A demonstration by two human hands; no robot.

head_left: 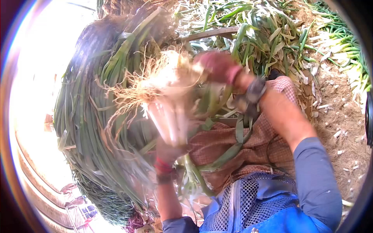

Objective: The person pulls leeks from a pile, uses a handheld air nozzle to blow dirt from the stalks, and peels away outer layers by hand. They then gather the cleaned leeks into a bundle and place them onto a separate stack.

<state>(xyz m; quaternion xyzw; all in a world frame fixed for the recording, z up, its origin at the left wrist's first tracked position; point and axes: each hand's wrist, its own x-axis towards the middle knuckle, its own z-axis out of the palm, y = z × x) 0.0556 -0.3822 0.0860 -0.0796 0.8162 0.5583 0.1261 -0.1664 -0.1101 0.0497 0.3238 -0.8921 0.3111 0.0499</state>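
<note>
A bunch of green onions [168,124] is raised in front of me, its white stems tilted and its shaggy roots at the top. My left hand [169,150], in a reddish glove, is wrapped round the stems from below. Green leaves hang down under that hand over my lap. My right hand [219,66], also gloved in dark red, is beside the root end, overlapping its edge. Motion smears its fingers, and I cannot tell whether they grip the roots.
A tall heap of long green onions [91,97] rises on the left. Trimmed leaves [264,35] lie piled ahead, with a narrow curved strip [211,33] before them. Cleaned green onions [351,50] lie in a row at far right. Root scraps [345,120] cover the ground there.
</note>
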